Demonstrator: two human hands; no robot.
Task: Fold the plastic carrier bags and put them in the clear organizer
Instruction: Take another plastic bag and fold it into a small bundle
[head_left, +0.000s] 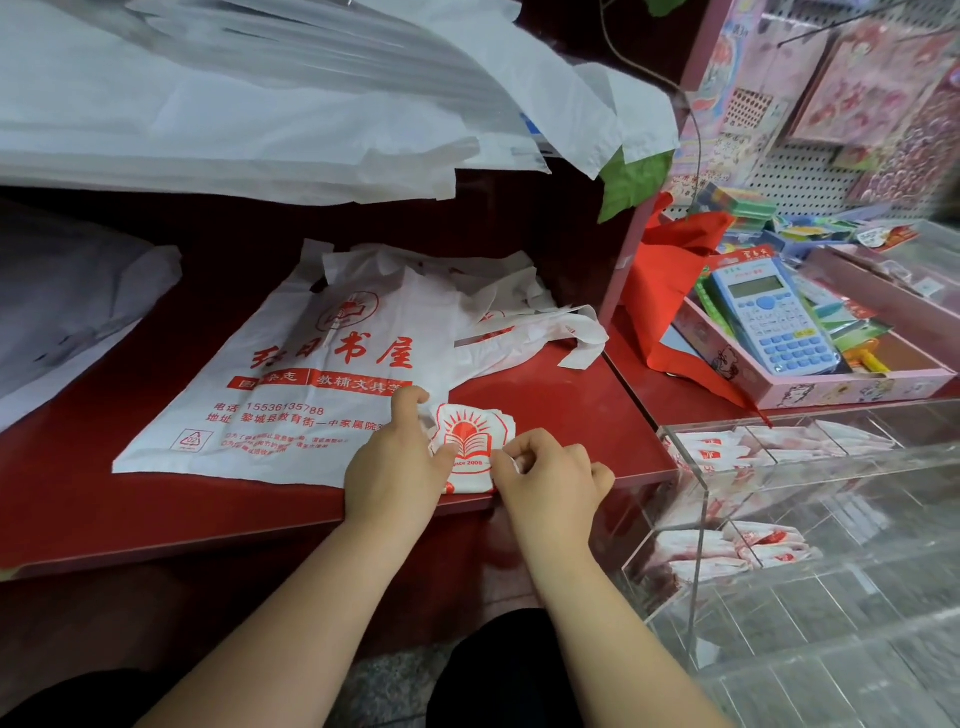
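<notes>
**Red counter: both hands on folded bag**

On the counter (571, 415) near edge, left hand (395, 467) and right hand (550, 478) pinch the folded bag (470, 441), fingers curled, grip closed. Beyond lies a flat bag (311, 374). The clear organizer (779, 499) stands right, holding folded bags.

Folded bag (470, 447) partly under hands — organizer (779, 519) contents blurred, perhaps bags.
</notes>
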